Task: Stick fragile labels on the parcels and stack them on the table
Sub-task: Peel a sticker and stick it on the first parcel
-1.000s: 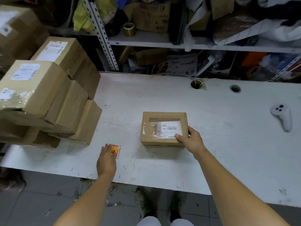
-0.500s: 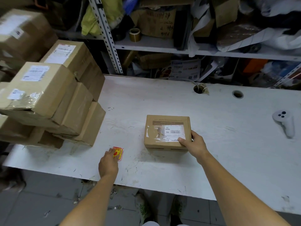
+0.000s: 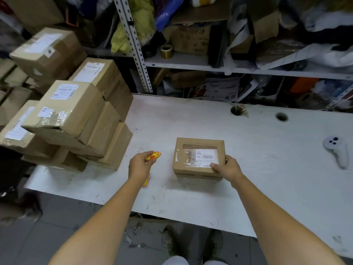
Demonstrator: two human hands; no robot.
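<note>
A small cardboard parcel point(image 3: 197, 150) with a white shipping label lies near the front of the white table point(image 3: 267, 169). My right hand point(image 3: 228, 168) grips its near right corner, thumb on top. My left hand point(image 3: 140, 166) is raised a little above the table left of the parcel and pinches a red and yellow fragile label point(image 3: 153, 156). More red and yellow labels point(image 3: 146, 181) lie on the table just under that hand.
A leaning stack of several cardboard parcels point(image 3: 76, 119) fills the table's left end. A white controller point(image 3: 337, 150) lies at the right. Two round cable holes point(image 3: 281, 117) sit near the back edge. Cluttered metal shelves point(image 3: 191, 62) stand behind the table.
My left hand has lifted one fragile label off the table and moved it up toward the parcel. My right hand stays on the parcel's corner. The camera has tilted down slightly.
</note>
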